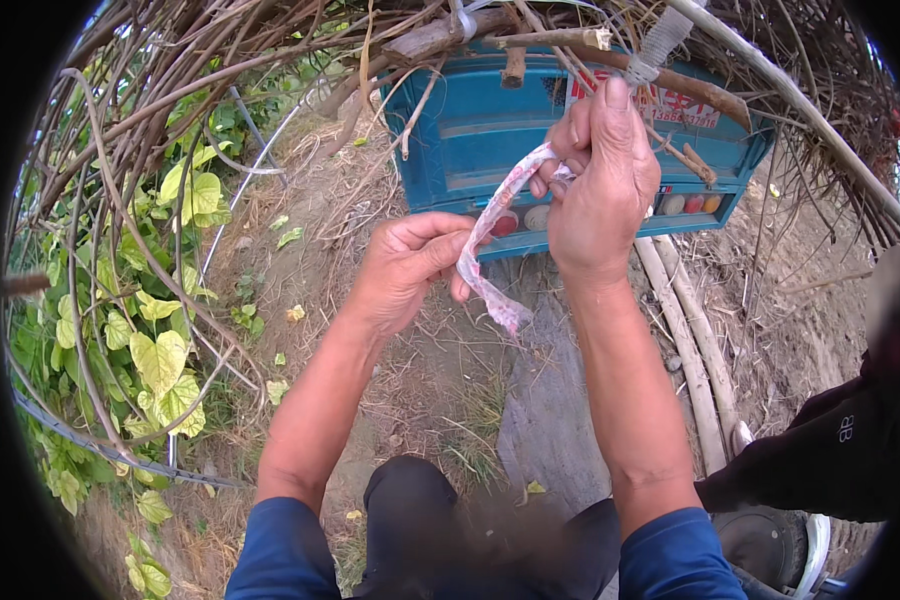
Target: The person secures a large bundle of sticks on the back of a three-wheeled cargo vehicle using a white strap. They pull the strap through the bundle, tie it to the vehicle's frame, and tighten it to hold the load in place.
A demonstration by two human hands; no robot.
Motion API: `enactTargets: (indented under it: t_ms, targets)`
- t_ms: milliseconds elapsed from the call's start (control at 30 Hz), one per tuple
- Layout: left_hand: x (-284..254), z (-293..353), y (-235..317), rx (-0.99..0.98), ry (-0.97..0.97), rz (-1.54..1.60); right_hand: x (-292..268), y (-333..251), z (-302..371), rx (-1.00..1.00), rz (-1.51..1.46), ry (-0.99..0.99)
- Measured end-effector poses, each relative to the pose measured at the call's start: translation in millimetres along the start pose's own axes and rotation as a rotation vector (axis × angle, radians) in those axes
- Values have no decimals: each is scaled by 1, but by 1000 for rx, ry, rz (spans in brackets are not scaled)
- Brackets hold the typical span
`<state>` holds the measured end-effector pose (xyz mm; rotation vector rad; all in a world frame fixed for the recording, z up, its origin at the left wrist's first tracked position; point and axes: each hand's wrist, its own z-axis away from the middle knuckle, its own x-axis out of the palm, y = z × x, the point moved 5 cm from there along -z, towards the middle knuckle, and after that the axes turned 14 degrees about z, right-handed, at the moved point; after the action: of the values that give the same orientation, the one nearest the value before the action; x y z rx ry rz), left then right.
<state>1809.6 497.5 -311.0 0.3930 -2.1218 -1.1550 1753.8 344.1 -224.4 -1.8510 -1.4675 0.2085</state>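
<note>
A twisted strip of whitish, red-marked plastic film (493,205) runs between my hands, in front of a blue vehicle tailgate (450,130). My left hand (405,265) pinches it between thumb and fingers, and its frayed end hangs below them. Higher up and to the right, my right hand (610,175) is closed around the upper end of the strip. Just above that thumb, a pale grey strap (660,45) comes down from the branches. Whether my right fingers grip this strap too, I cannot tell.
Bundled branches (240,50) overhang the tailgate, with cut ends sticking out. Leafy vines (165,365) grow at the left. Two pale poles (685,350) and a grey slab (545,420) lie on the ground. Another person's dark-clad leg (810,450) is at lower right.
</note>
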Motion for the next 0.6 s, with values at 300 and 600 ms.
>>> enactTargets:
  t_ms: [300,600]
  targets:
    - [26,-13,13,-148,-365,215,5,5,-4,-99,55,144]
    - [13,-15,11,43,-144,155,-11,-18,5,-125,31,119]
